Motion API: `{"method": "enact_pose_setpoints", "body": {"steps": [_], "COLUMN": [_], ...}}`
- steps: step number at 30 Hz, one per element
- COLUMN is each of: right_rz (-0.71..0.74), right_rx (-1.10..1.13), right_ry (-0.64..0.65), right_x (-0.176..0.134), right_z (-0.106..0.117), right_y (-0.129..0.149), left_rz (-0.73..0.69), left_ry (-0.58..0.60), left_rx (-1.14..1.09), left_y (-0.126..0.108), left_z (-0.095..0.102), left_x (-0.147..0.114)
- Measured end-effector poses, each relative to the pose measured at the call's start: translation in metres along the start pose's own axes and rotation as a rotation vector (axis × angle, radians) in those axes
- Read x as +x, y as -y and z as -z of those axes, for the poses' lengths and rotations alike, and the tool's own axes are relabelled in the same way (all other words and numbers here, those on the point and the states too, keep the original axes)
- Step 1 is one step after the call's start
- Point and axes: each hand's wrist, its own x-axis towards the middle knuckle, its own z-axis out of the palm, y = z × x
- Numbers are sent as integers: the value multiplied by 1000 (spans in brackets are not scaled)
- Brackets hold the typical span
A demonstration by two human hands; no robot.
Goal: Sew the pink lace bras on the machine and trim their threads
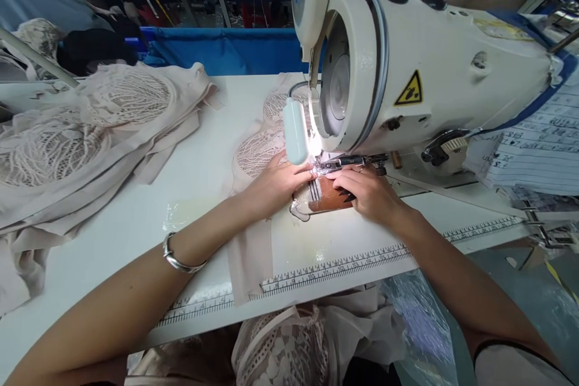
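Note:
A beige lace bra (257, 154) lies on the sewing machine's table, its far part passing behind the lamp. My left hand (275, 187) is closed on the edge of this bra, fingertips close to the lit needle area. The needle itself is lost in glare. Just right of it, my right hand (368, 190) has curled fingers by a dark metal attachment (346, 161) and over a brown plate (329, 198). Small dark points show under those fingers; what they pinch is hidden. The white sewing machine (407, 66) rises above both hands.
More beige lace bras (136, 96) are heaped at left, and another lace piece (280, 350) rests on my lap. A small lamp (296, 132) hangs over my left fingers. A ruler tape (335, 268) runs along the front edge. Handwritten paper (534, 145) is at right.

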Motion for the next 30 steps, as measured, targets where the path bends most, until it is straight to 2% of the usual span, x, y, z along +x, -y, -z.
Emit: {"method": "enact_pose_setpoints", "body": {"steps": [6, 10, 12, 15, 17, 18, 20, 23, 25, 26, 28, 30], "right_rz": [24, 14, -15, -92, -118, -106, -69, -30, -16, -14, -38, -93], "right_rx": [31, 20, 22, 54, 85, 102, 114, 110, 121, 133, 155, 190], "right_ry": [-9, 10, 65, 184, 217, 209, 180, 140, 123, 117, 71, -48], "right_x": [1, 2, 3, -2, -10, -15, -25, -34, -36, -35, -31, -24], "right_z": [1, 3, 9, 21, 28, 30, 31, 27, 24, 24, 26, 33], "right_y": [-1, 0, 5, 14, 19, 21, 25, 30, 36, 40, 50, 64], "left_rz": [105, 380, 518, 685, 845, 947, 1138, 1224, 1200, 1180, 1147, 1111], "left_ry": [47, 38, 61, 92, -15, -102, -193, -159, -187, -238, -401, -605], "left_rx": [16, 178, 243, 307, 420, 501, 612, 544, 511, 525, 586, 678], "left_y": [0, -5, -4, 9, 22, 28, 38, 49, 53, 52, 45, 26], "left_z": [3, 6, 15, 47, 75, 89, 113, 135, 143, 146, 153, 158], "left_x": [3, 6, 1, -28, -63, -83, -125, -171, -185, -187, -185, -176]}}
